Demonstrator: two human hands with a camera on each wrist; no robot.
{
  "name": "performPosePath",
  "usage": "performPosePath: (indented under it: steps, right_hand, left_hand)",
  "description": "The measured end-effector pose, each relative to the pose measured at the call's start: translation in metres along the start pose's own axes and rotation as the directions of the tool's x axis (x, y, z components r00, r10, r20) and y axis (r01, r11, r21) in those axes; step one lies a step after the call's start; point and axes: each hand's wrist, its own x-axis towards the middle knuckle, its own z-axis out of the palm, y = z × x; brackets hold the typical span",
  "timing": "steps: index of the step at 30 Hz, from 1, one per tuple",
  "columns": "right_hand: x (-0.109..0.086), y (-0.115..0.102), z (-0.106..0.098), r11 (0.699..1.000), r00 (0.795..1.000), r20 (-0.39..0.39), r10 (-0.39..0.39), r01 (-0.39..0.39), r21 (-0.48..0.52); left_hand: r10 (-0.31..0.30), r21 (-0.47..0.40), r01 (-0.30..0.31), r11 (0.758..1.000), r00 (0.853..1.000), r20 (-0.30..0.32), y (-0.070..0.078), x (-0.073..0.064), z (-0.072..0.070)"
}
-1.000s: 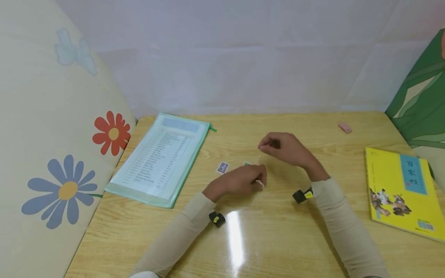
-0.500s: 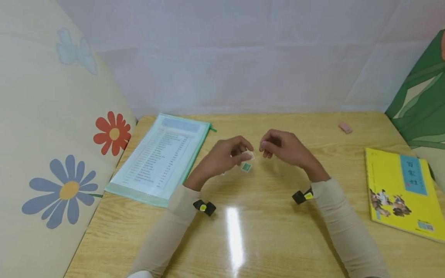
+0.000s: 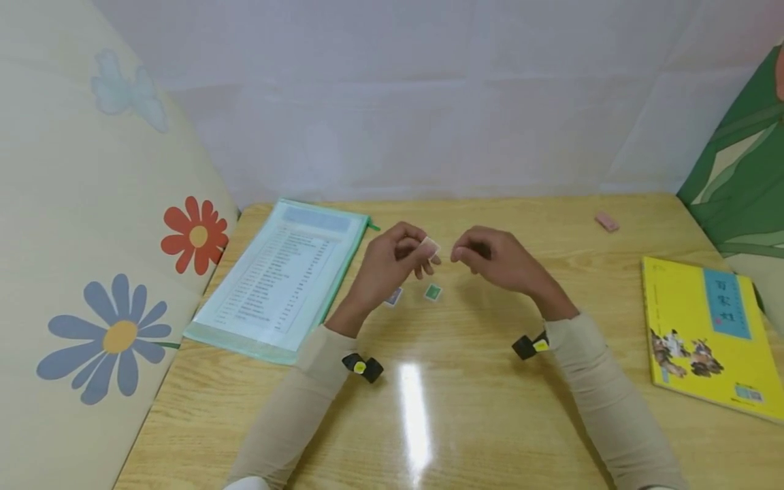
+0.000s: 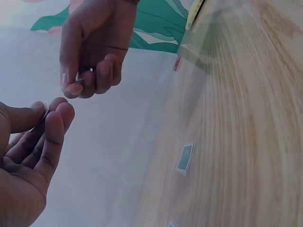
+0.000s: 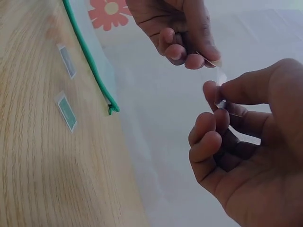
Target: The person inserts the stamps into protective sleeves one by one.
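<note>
Currently, the left hand (image 3: 392, 264) pinches a small pinkish, white-edged paper square (image 3: 431, 246) between thumb and fingers; the right hand (image 3: 499, 262) pinches a thin, clear film piece (image 5: 221, 77). Beneath, a green white-edged paper rectangle (image 3: 433, 292) and a purple one (image 3: 395, 295) lie on the wood-grain table (image 3: 490, 422).

From my remote station I see the folder (image 3: 275, 279) lying on the left of the bench (image 3: 490, 415) and the book (image 3: 713, 337) on its right, the eraser (image 3: 607, 221) beyond the book. Between folder and book, nearer the folder, lie a first stamp (image 3: 394, 297) and, right of it, a second stamp (image 3: 433, 292). Over the bench, the left hand (image 3: 390, 264) pinches a slip (image 3: 431, 248); just right of it is the right hand (image 3: 505, 262). A backdrop (image 3: 429, 136) stands behind the bench.
</note>
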Motion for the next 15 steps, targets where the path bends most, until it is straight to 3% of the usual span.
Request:
performPosePath:
  steps: [2,8,15]
  right_hand:
    - [0.001,-0.001,0.002,1.0,1.0,-0.01,-0.016,0.016,-0.017]
    - [0.002,-0.005,0.006,0.995,0.996,-0.044,-0.074,0.071,-0.073]
    - [0.002,-0.006,0.011,0.991,0.988,-0.083,-0.129,0.126,-0.033]
  left_hand:
    - [-0.004,-0.046,0.004,0.999,1.0,-0.012,0.005,-0.002,0.001]
    - [-0.041,-0.112,0.035,0.993,0.998,-0.05,-0.006,0.0,0.003]
    - [-0.08,-0.168,0.062,0.984,0.991,-0.103,-0.007,0.001,0.006]
